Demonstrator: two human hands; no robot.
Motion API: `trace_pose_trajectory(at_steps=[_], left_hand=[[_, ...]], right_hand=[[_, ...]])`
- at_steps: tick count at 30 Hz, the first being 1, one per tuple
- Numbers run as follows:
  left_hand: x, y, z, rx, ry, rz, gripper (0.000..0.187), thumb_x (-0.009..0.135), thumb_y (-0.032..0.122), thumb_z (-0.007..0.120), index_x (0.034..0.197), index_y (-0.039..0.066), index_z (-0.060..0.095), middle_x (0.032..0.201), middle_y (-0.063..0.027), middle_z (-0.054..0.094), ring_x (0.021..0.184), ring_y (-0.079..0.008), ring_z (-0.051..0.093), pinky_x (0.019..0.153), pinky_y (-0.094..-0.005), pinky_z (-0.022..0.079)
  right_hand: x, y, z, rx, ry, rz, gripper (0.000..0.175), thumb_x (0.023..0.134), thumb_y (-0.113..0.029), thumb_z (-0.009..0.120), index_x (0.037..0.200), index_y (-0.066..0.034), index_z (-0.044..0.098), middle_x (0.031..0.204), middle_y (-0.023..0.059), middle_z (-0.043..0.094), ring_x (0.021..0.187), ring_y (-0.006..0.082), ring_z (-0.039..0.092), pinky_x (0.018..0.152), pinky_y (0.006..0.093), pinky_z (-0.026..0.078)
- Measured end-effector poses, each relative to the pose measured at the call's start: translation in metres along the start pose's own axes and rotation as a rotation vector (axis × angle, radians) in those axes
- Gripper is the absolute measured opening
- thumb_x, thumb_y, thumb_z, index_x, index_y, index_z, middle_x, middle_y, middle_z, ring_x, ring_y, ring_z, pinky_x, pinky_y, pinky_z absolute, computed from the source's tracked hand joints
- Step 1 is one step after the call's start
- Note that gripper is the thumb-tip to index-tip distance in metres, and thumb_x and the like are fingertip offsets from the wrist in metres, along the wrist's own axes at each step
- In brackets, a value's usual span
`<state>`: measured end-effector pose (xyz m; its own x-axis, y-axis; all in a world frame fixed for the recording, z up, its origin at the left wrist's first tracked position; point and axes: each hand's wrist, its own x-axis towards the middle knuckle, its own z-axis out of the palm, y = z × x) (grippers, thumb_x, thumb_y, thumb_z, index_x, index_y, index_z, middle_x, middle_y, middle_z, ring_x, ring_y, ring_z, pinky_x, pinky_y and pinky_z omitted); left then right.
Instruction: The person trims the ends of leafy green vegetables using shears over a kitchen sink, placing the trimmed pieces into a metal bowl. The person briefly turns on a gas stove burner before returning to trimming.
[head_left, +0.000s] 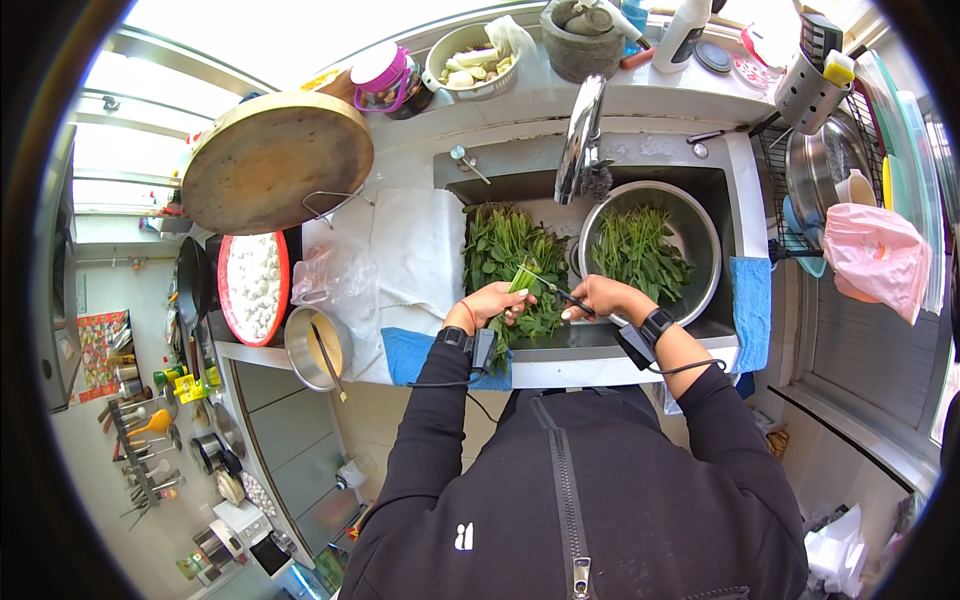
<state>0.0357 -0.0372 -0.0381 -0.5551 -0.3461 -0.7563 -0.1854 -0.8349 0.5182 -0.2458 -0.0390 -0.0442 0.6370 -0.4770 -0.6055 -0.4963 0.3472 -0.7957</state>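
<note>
My left hand (495, 304) grips a small bunch of green leafy vegetable stems (523, 279) over the left part of the sink, with leaves hanging below the fist. In my right hand (604, 296) is a pair of dark-handled scissors (559, 291), its blades pointing at the upper ends of the bunch. Whether the blades touch the stems I cannot tell. A pile of leafy greens (499, 244) lies in the sink behind my left hand. More cut greens (637, 247) rest in a round stainless steel basin (711, 262) at the sink's right side.
A chrome faucet (581, 139) hangs over the sink (716, 180). Blue cloths (750, 311) drape the counter edge. To the left are a white cloth (420, 247), a steel pot (300, 360), a red-rimmed tray of white balls (286, 281) and a large round wooden board (277, 161).
</note>
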Motion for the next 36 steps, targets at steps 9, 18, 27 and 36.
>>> trace_pose_trajectory(at_steps=[9,18,27,36], left_hand=[[0.006,-0.008,0.002,0.016,-0.049,-0.036,0.026,0.100,0.026,0.053,0.107,0.002,0.061,0.068,0.0061,0.044,0.058,-0.0071,0.037,0.055,-0.0248,0.035],[-0.004,-0.008,0.007,-0.299,-0.035,0.199,0.023,0.097,0.014,0.052,0.119,0.006,0.052,0.085,-0.0018,0.055,0.066,-0.0097,0.046,0.060,-0.0256,0.040],[-0.005,-0.002,0.019,-0.311,0.002,0.255,0.033,0.091,0.004,0.045,0.124,0.008,0.050,0.089,-0.0064,0.059,0.071,-0.0137,0.053,0.065,-0.0289,0.047],[-0.009,-0.007,0.019,-0.253,0.131,0.319,0.024,0.091,0.004,0.046,0.114,0.006,0.054,0.086,-0.0046,0.059,0.071,-0.0137,0.054,0.067,-0.0286,0.048]], right_hand=[[-0.004,-0.006,0.000,-0.087,0.024,0.113,0.045,0.075,-0.050,0.079,0.076,-0.0055,0.073,0.052,0.0000,0.056,0.047,0.0098,0.048,0.047,0.0286,0.036],[0.003,-0.009,-0.003,0.044,-0.054,0.249,0.045,0.080,-0.048,0.075,0.087,-0.0039,0.066,0.071,0.0048,0.065,0.054,0.0103,0.054,0.048,0.0251,0.042],[0.043,-0.019,0.034,0.576,0.346,-0.077,0.043,0.079,-0.015,0.078,0.112,-0.0005,0.055,0.076,0.0014,0.063,0.061,0.0081,0.055,0.054,0.0221,0.042],[0.059,-0.009,0.030,0.273,0.640,-0.155,0.038,0.069,-0.005,0.072,0.105,-0.0004,0.059,0.078,0.0035,0.061,0.068,0.0124,0.056,0.065,0.0291,0.048]])
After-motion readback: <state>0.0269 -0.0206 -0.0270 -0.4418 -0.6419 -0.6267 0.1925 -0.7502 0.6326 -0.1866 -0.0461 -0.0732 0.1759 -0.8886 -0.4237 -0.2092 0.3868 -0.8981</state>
